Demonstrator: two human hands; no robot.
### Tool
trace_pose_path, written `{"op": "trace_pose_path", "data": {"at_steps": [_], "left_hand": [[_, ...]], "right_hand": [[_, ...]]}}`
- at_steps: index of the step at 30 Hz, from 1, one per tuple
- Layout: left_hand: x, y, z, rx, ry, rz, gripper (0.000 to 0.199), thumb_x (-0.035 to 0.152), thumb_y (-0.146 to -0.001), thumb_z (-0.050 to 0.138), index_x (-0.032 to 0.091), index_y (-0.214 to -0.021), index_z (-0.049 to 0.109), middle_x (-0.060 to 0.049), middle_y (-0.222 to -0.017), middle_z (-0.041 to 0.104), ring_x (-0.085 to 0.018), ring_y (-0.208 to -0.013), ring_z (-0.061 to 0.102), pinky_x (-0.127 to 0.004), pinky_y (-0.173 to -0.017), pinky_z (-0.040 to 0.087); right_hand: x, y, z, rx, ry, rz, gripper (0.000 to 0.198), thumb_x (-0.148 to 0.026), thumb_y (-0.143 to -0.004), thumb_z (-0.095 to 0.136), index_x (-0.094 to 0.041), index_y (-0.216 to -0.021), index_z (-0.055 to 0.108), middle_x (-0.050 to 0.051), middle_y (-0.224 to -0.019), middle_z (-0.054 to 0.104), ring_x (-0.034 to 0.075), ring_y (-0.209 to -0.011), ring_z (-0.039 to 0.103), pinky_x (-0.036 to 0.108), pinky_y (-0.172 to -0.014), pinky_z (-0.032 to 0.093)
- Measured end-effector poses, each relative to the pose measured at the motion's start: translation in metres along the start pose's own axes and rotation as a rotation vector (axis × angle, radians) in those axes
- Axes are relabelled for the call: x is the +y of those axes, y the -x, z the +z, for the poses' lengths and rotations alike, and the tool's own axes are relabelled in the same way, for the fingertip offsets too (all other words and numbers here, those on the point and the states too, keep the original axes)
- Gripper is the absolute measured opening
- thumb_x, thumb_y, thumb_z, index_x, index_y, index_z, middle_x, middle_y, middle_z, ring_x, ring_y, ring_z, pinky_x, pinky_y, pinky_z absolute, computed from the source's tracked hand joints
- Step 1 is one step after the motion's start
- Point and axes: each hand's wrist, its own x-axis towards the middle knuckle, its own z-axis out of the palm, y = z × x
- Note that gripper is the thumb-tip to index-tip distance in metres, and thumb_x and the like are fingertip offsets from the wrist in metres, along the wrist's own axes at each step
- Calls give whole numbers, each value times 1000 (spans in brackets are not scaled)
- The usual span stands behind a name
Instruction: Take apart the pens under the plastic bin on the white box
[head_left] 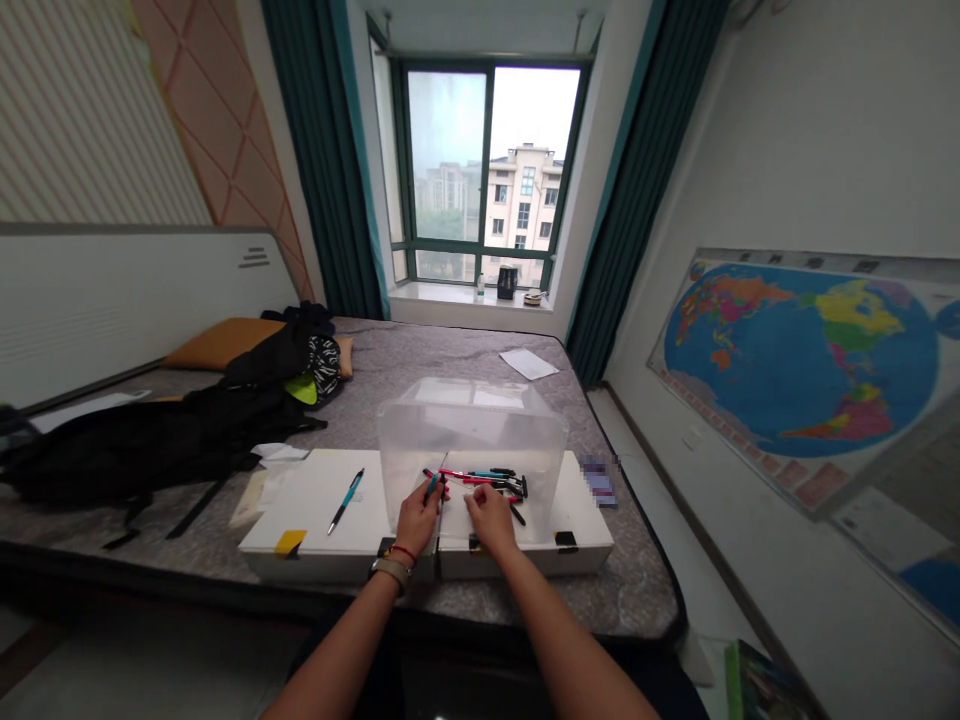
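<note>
My left hand (418,522) is closed around a blue-and-black pen (431,487), close to a red pen. Beside it, my right hand (491,518) has its fingers drawn together at the near edge of a pile of pens (499,482) in red, blue and black; what they pinch, if anything, is hidden. A translucent plastic bin (472,425) surrounds or backs the pile; I cannot tell exactly how it is turned. Off to the left, one blue-and-black pen (346,502) lies alone on a white box (300,500). A second white box (581,525) lies under the bin's right part.
The boxes rest on a grey mattress (637,575). A black backpack (172,440) and an orange cushion (225,343) lie to the left. Behind the bin is a white sheet of paper (529,363). A blurred bluish item (598,483) sits right of the boxes.
</note>
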Motion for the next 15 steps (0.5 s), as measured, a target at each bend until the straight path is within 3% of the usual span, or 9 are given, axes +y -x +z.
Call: {"op": "trace_pose_path", "data": {"at_steps": [7,15], "left_hand": [[0,-2,-1,-82,-29,-7,45,56,-85,44,17,-94,65,-3,-74,67,-14,-60,55,-24,-60,43],[3,-3,-3,-94,16,-20,48,57,-85,43,16,-98,64,-4,-77,68,-13,-59,55,-24,-61,44]], "right_hand": [[3,-1,1,-16,-7,-20,20,-29,-88,49,-19,-85,66,6,-86,70,18,-81,63,23,-72,44],[3,-2,2,-31,-95,36,18,-30,-83,55,-18,-90,68,4,-81,70,16,-75,64,21,-69,45]]}}
